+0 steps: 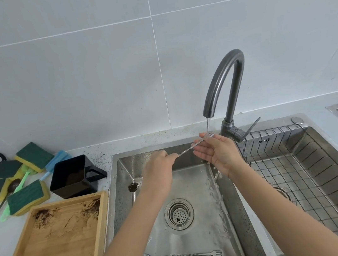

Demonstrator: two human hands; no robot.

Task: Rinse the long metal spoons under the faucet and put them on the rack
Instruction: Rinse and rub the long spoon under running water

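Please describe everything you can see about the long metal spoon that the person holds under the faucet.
The long metal spoon is thin, silver and shiny, with a twisted shaft. It is held almost level, rising slightly toward the right, above the sink. The left hand pinches its lower end, and the fingers of the right hand support the upper end. That end looks forked and sits directly in the water stream from the faucet. Its other end is hidden in the left hand.
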